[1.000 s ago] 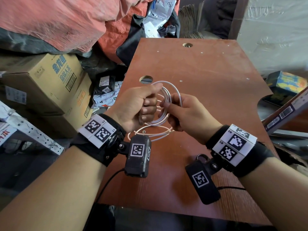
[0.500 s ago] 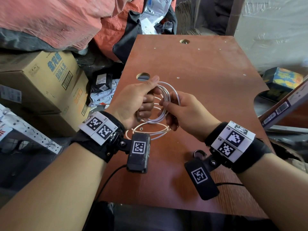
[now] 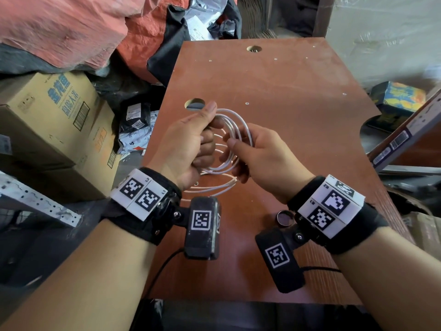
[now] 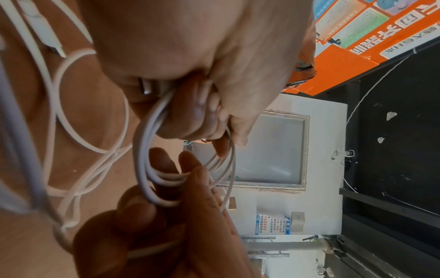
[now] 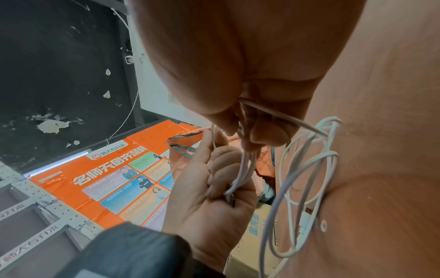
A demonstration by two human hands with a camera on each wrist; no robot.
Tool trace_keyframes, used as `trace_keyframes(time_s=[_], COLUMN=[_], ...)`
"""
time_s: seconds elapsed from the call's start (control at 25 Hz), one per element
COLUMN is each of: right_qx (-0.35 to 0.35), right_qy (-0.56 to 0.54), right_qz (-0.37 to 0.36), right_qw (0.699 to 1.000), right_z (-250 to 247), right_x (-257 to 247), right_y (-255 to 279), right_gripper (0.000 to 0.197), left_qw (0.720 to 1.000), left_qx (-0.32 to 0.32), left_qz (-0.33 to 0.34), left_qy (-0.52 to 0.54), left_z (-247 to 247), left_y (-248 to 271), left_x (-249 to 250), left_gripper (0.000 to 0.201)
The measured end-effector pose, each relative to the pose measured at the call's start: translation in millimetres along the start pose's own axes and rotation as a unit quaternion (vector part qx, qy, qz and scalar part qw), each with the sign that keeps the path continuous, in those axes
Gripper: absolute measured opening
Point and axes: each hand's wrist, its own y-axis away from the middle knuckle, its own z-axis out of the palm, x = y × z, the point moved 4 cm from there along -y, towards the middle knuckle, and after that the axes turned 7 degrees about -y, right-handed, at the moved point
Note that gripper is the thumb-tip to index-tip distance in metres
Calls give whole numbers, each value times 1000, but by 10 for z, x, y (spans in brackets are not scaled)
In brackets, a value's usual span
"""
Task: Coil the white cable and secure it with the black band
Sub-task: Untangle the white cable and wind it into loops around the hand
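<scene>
The white cable [image 3: 241,123] is wound into a small coil of several turns held above the brown table [image 3: 286,103]. My left hand [image 3: 205,139] grips the coil's left side in a fist, thumb laid on top. My right hand [image 3: 238,149] pinches the coil's right side between thumb and fingers. Loose loops of cable [image 3: 214,187] trail onto the table under the hands. The left wrist view shows the turns [image 4: 142,150] running out of the left fist [image 4: 195,105] into the right fingers [image 4: 181,188]. I cannot make out the black band.
A round hole [image 3: 195,103] in the table lies just beyond the left thumb. Cardboard boxes [image 3: 47,120] and a red tarpaulin [image 3: 71,27] crowd the left side. A colourful box [image 3: 401,96] and boards sit off the right edge.
Both hands keep their hold on the coil. The right fingers have shifted slightly along its right side, and the view has drifted a little.
</scene>
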Motion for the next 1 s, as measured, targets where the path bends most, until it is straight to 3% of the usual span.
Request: trace_keyframes(time_s=[0.36,0.68,0.88,1.0], right_qx=[-39,-83,-85,-76], right_qy=[-42,-56,-56,-53], right_qz=[36,54,63,66], right_qw=[998,994,993,994], right_z=[151,264,295,357], right_x=[58,62,77,60], right_y=[-2,57,60,73], right_gripper=[25,31,32,38], left_qw=[994,982,967,964], left_qx=[-3,-11,-52,-44], left_qz=[-38,-32,-36,-40], left_qy=[101,186,248,260], left_z=[-151,-195,-226,-289], left_y=[176,445,517,492], left_x=[-35,-129,-134,-150], left_gripper=[42,44,44,41])
